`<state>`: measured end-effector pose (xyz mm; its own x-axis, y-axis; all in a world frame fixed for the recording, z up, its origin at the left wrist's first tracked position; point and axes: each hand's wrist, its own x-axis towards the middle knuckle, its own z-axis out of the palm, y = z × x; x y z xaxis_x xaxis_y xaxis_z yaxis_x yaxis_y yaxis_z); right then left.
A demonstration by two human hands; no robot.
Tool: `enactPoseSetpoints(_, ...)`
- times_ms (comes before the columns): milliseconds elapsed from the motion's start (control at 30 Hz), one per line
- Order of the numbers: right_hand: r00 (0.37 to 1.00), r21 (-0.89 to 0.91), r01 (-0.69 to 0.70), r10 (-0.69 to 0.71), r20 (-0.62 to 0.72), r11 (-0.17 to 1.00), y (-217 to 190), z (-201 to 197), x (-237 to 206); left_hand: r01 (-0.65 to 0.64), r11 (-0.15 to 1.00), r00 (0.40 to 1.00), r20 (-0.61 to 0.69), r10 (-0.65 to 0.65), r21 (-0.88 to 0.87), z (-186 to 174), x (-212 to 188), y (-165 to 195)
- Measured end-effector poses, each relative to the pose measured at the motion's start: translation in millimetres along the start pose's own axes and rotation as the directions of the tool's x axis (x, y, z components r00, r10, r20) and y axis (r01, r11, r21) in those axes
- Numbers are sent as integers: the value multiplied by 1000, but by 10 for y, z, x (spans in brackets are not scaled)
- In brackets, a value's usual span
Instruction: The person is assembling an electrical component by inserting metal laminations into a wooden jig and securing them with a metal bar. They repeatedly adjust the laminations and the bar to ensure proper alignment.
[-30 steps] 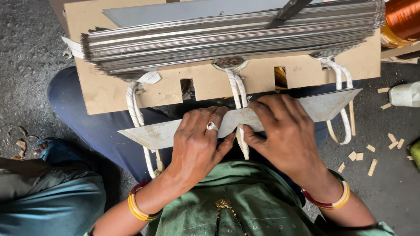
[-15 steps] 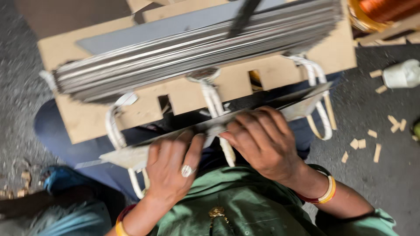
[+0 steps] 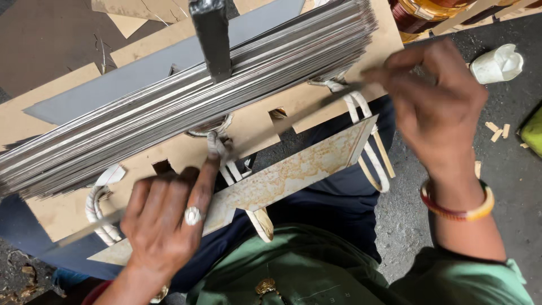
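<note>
My right hand (image 3: 435, 107) is pinched on one end of a thin steel strip (image 3: 293, 116); my left hand (image 3: 164, 220) grips its other end, low left. The strip spans just below the lamination stack (image 3: 186, 107) on the board (image 3: 169, 152). I judge I'm mid-insertion; next it needs lining up edge-on with the stack.
</note>
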<state>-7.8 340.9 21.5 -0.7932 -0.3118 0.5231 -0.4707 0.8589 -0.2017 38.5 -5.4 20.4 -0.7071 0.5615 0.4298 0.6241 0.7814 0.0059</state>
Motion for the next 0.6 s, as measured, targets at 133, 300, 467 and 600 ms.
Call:
enactPoseSetpoints(133,984,17,102,-99,-148,995,380,354,104,-8,998,999,-42,10,59,123,279,-86)
enactPoseSetpoints(300,982,-51,105,-112,-152,993,515,471,-26,1,996,997,-76,6,91,208,268,-90)
enactPoseSetpoints(467,980,-106,153,-164,-109,983,472,393,3,57,998,998,-24,-57,17,375,208,-92)
enactPoseSetpoints(600,984,-128,170,-177,-39,977,407,281,106,104,992,994,-25,-106,-66,402,115,-120)
